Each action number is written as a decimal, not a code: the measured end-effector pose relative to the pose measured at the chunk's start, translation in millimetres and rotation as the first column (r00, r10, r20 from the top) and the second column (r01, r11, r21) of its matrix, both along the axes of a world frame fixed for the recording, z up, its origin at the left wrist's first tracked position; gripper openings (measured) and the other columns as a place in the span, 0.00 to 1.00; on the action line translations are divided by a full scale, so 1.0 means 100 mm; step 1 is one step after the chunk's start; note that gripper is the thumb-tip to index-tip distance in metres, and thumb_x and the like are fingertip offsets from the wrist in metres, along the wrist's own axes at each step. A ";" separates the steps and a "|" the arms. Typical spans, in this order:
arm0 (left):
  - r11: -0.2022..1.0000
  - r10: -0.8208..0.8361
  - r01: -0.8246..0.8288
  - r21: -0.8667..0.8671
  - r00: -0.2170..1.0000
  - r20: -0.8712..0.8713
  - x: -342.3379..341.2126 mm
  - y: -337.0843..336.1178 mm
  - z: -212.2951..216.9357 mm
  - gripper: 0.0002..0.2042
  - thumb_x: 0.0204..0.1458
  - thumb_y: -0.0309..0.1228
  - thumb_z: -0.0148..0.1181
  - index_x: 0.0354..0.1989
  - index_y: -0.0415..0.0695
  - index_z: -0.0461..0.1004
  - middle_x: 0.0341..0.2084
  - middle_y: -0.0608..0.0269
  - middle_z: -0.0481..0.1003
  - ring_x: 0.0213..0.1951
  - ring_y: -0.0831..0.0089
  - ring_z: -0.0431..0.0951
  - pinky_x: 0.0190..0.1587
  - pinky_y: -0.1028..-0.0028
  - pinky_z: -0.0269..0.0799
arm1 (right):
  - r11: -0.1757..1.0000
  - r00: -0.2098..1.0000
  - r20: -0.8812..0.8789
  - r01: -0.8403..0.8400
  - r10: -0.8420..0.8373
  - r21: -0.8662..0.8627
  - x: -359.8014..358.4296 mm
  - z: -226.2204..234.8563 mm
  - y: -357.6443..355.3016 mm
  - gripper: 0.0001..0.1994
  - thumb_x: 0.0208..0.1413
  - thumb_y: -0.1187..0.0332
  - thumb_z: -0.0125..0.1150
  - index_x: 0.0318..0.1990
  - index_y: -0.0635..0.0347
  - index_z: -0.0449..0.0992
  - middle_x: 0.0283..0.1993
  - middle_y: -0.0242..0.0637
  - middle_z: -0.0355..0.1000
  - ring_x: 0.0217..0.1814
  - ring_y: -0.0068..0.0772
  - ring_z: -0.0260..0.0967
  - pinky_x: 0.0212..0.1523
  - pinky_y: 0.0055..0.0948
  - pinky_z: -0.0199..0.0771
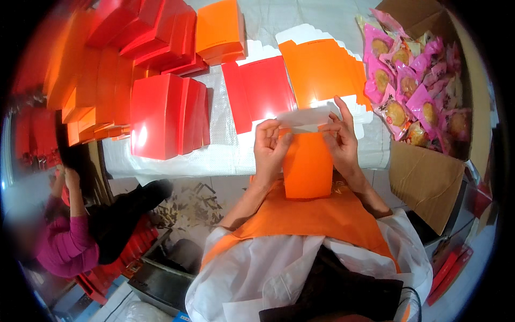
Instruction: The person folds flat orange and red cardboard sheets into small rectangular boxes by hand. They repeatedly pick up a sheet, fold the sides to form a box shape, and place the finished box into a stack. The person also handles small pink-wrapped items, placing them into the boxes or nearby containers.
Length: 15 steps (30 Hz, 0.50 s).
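Note:
An orange carton [308, 167] is held up in front of my orange apron, its white inner flap [307, 117] raised at the far end. My left hand [270, 147] grips the carton's upper left corner, thumb against the edge and fingers curled at the flap. On the other side, my right hand [342, 140] pinches the upper right corner, with the index finger pointing up. Just beyond my hands lie flat red cartons [258, 88] and a fanned stack of flat orange cartons [322, 70] with white flaps.
Folded red boxes [155, 115] and orange boxes [217, 32] crowd the table's left side. At right, a cardboard box [426, 180] holds pink-wrapped round pastries [397, 112]. A person in a purple top [70, 241] sits at lower left, near scraps [193, 206] on the floor.

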State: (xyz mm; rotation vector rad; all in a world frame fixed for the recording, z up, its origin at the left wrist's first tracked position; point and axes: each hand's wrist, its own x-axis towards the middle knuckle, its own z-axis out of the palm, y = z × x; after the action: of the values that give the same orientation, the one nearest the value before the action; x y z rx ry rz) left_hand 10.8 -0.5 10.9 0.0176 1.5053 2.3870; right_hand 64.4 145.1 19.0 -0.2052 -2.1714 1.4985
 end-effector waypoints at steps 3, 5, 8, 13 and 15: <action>0.999 0.035 -0.035 -0.001 0.999 0.018 0.04 0.01 0.06 0.15 0.45 0.18 0.56 0.40 0.39 0.59 0.36 0.63 0.68 0.39 0.76 0.68 0.44 0.79 0.63 | 0.901 0.990 0.060 -0.089 0.126 -0.425 0.06 -0.09 -0.01 0.03 0.53 0.76 0.49 0.33 0.61 0.63 0.51 0.42 0.61 0.54 0.29 0.58 0.51 0.26 0.61; 0.998 -0.029 0.027 -0.065 0.999 -0.036 0.02 -0.02 0.03 0.13 0.46 0.19 0.56 0.39 0.39 0.61 0.35 0.63 0.68 0.39 0.77 0.68 0.44 0.79 0.63 | 0.803 0.986 0.043 -0.103 0.159 -0.587 0.07 -0.11 -0.01 0.05 0.52 0.77 0.49 0.36 0.61 0.61 0.48 0.39 0.63 0.50 0.27 0.60 0.47 0.25 0.63; 0.969 -0.122 0.095 -0.230 0.987 -0.105 -0.03 -0.03 0.07 0.11 0.46 0.20 0.56 0.37 0.39 0.63 0.33 0.65 0.67 0.39 0.78 0.67 0.42 0.80 0.63 | 0.782 0.988 0.050 -0.082 0.143 -0.618 0.04 -0.05 -0.03 0.08 0.52 0.77 0.50 0.39 0.61 0.59 0.43 0.36 0.64 0.44 0.24 0.62 0.44 0.22 0.65; 0.962 -0.083 0.061 -0.266 0.994 -0.074 -0.06 0.05 0.20 0.08 0.46 0.21 0.56 0.35 0.38 0.67 0.30 0.67 0.68 0.34 0.83 0.66 0.36 0.83 0.63 | 0.863 0.983 0.058 -0.123 0.173 -0.490 -0.06 0.09 0.00 0.09 0.53 0.77 0.49 0.42 0.61 0.61 0.42 0.33 0.65 0.41 0.19 0.62 0.41 0.19 0.64; 0.950 -0.090 0.090 -0.299 0.996 0.013 -0.07 0.06 0.33 0.07 0.47 0.22 0.56 0.34 0.38 0.68 0.29 0.68 0.68 0.31 0.84 0.65 0.32 0.85 0.62 | 0.862 0.976 0.100 -0.121 0.194 -0.492 -0.08 0.14 0.03 0.08 0.54 0.77 0.48 0.41 0.61 0.63 0.41 0.32 0.65 0.40 0.17 0.61 0.40 0.18 0.64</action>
State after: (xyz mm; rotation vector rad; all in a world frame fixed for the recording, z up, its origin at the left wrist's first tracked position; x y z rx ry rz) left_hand 3.9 5.4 43.5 0.0171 1.8106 2.0662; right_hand 56.3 147.9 33.0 -0.3187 -1.9137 2.1736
